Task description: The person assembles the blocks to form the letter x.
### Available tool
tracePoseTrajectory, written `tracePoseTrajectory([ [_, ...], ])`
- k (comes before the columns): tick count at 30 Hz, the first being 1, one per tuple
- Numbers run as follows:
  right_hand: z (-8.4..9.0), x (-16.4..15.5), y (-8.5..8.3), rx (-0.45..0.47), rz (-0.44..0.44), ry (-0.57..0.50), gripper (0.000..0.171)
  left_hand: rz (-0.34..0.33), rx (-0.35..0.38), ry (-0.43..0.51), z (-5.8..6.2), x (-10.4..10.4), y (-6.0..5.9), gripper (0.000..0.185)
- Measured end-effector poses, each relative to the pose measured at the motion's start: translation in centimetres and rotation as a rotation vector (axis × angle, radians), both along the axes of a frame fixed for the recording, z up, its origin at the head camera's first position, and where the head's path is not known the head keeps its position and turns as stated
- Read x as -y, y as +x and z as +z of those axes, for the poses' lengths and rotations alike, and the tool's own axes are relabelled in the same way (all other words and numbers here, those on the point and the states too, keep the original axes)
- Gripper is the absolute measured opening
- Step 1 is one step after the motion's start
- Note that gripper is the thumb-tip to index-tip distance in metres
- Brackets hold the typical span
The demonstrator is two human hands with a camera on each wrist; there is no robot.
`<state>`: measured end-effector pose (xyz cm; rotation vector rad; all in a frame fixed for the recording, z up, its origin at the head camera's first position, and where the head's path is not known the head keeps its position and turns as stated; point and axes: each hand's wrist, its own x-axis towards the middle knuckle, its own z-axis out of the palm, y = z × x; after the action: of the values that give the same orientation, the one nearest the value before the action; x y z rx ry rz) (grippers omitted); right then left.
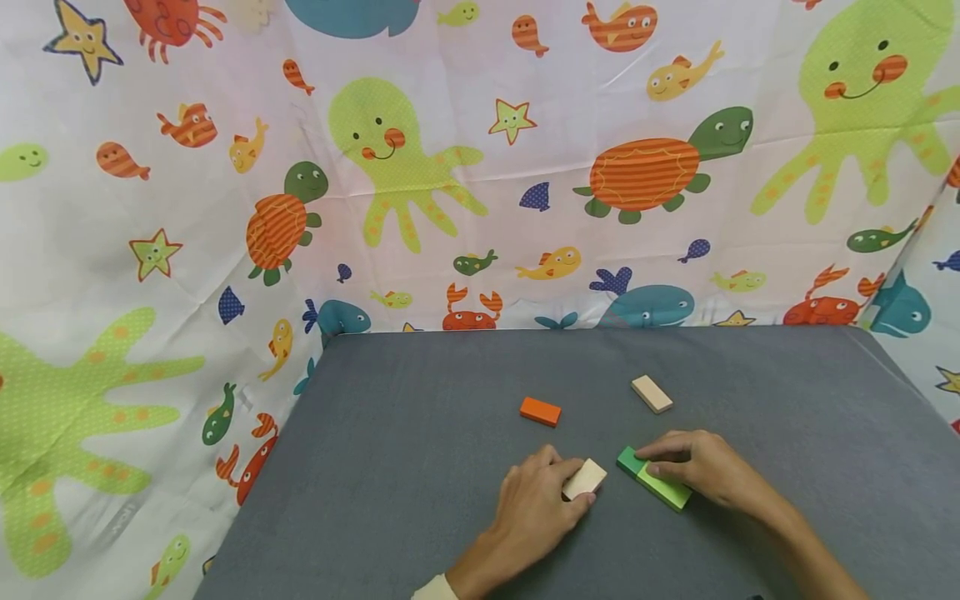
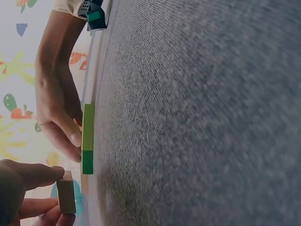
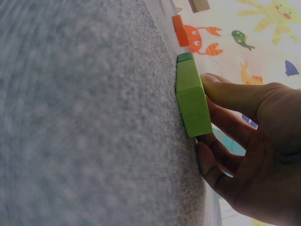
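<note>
In the head view my left hand (image 1: pixel 528 504) pinches a plain wooden block (image 1: pixel 585 479) between thumb and fingers. The left wrist view shows this wooden block (image 2: pixel 66 193) at the fingertips, apart from the grey surface. My right hand (image 1: pixel 708 468) reaches over a light green block (image 1: pixel 666 486) from the right, its thumb and fingers around it. A dark green block (image 1: pixel 632 461) sits end to end with the light green one, at its far left end. In the right wrist view, the thumb lies along the light green block's side (image 3: pixel 195 110) and the other fingers are curled.
Farther back on the grey table (image 1: pixel 390 483) lie an orange block (image 1: pixel 540 412) and another plain wooden block (image 1: pixel 652 394). A white cloth printed with sea animals (image 1: pixel 450 200) hangs behind the table and along its left and right sides.
</note>
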<state>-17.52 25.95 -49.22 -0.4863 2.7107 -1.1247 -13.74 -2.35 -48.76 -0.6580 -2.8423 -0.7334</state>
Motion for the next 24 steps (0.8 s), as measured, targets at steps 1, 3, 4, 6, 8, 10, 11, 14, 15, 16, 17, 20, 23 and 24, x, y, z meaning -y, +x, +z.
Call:
tracePoseTrajectory([
  [1,0.0,0.0,0.0,0.001,0.001,0.003,0.018,-0.003,0.004,0.000,0.0,-0.1,0.0,0.040],
  [3,0.0,0.0,0.0,0.002,0.002,0.006,0.018,-0.007,0.015,-0.001,-0.1,-0.2,0.0,0.040],
  [4,0.0,0.0,0.0,0.004,0.002,0.006,0.018,-0.010,0.023,-0.001,-0.1,-0.3,-0.1,0.040],
  [6,0.0,0.0,-0.1,0.005,0.004,0.002,0.019,-0.011,0.026,-0.006,-0.2,-0.5,-0.1,0.041],
  [8,0.0,0.0,-0.1,0.004,0.003,-0.005,0.019,-0.012,0.020,-0.015,-0.2,-0.6,-0.2,0.042],
  [10,-0.1,0.0,0.0,0.004,0.003,-0.011,0.019,-0.016,0.011,-0.028,-0.2,-0.8,-0.3,0.042],
  [11,-0.1,-0.1,0.0,0.004,0.003,-0.012,0.019,-0.016,0.002,-0.035,-0.2,-1.0,-0.4,0.042],
  [14,-0.1,-0.1,0.0,0.002,0.005,-0.014,0.019,-0.022,-0.009,-0.052,-0.2,-1.3,-0.5,0.042],
  [15,-0.1,-0.1,-0.1,0.001,0.006,-0.014,0.019,-0.024,-0.013,-0.056,-0.1,-1.4,-0.6,0.042],
  [16,-0.1,-0.1,-0.1,-0.002,0.007,-0.016,0.020,-0.027,-0.016,-0.060,-0.1,-1.5,-0.6,0.042],
  [17,-0.1,-0.1,-0.1,-0.004,0.007,-0.017,0.020,-0.029,-0.018,-0.062,-0.1,-1.6,-0.7,0.042],
  [20,-0.1,-0.2,-0.2,-0.007,0.006,-0.021,0.020,-0.039,-0.015,-0.068,0.0,-1.8,-0.8,0.042],
  [23,-0.2,-0.2,-0.2,-0.004,0.005,-0.023,0.019,-0.044,-0.005,-0.074,-0.1,-2.1,-0.9,0.042],
  [24,-0.2,-0.2,-0.2,-0.001,0.004,-0.025,0.019,-0.045,-0.001,-0.076,-0.1,-2.1,-0.9,0.043],
])
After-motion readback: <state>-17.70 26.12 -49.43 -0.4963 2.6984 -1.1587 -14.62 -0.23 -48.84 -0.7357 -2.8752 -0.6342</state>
